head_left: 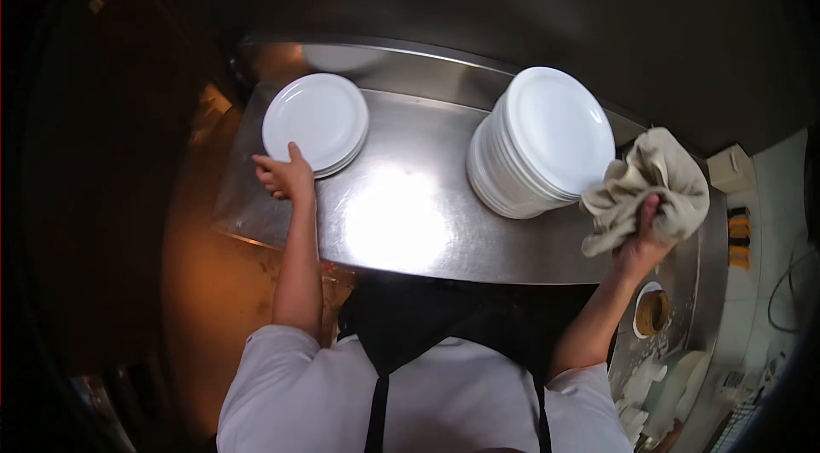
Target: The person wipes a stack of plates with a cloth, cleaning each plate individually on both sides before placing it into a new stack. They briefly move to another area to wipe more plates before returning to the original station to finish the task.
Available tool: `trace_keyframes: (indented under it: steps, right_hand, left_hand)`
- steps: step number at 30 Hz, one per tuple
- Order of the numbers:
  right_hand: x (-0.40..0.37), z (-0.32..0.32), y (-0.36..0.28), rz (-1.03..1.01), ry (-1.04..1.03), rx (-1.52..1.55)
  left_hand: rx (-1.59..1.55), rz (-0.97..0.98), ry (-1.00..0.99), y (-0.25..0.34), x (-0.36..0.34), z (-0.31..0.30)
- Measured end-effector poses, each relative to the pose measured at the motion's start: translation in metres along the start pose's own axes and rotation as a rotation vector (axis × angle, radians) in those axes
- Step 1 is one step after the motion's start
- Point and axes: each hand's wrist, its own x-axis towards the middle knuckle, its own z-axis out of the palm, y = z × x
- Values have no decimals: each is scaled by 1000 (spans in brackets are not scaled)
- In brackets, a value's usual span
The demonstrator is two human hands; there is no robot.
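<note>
At the near left rim of a short stack of white plates (318, 118) is my left hand (284, 175). Its thumb overlaps the top plate's rim, while the fingers stretch out to the left, apart and not wrapped round a plate. My right hand (642, 246) is closed on a crumpled beige cloth (662, 180), bunched up above the fist at the right. Just left of the cloth rises a tall, leaning stack of white plates (559, 133). Both stacks rest on a shiny steel counter (418, 146).
A raised steel lip (427, 56) runs along the counter's back. To the lower right, a wet steel surface (630, 350) bears a white-rimmed round dish (652, 312) with a brown middle. Yellow and black items (739, 238) hang on the tiled wall.
</note>
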Motion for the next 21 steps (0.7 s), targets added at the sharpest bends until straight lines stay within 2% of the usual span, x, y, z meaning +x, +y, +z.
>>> trace_keyframes:
  steps: [2,4,6,8,9,11,14,15,18,19,21]
  right_hand:
    - [26,-1,15,-155,-207,-241]
    - [48,42,-13,49,-635,-351]
    - [64,74,32,12,-1221,-345]
    - [58,109,50,-330,-1417,-484]
    - [63,121,57,-313,-1407,-500]
    - [72,135,70,-267,-1400,-521]
    - [89,139,89,-242,-1324,-569]
    - [95,137,103,-292,-1270,-591]
    - [116,128,123,-321,-1121,-696]
    - [121,124,129,-282,-1030,-751]
    - [137,113,125,102,-970,-879]
  left_hand:
    - [-76,243,75,15,-31,-23]
    - [-681,487,-355,27,-73,-30]
    - [-702,1022,-606,55,-126,-59]
    - [-852,1341,-863,94,-168,-84]
    - [-879,1505,-949,109,-185,-85]
    - [-944,1680,-956,132,-215,-81]
    - [-807,1696,-857,164,-239,-63]
    - [-685,1656,-799,171,-246,-57]
    - [-548,1643,-758,165,-253,-32]
    - [-557,1616,-797,165,-254,-35]
    - [-570,1588,-794,163,-257,-37]
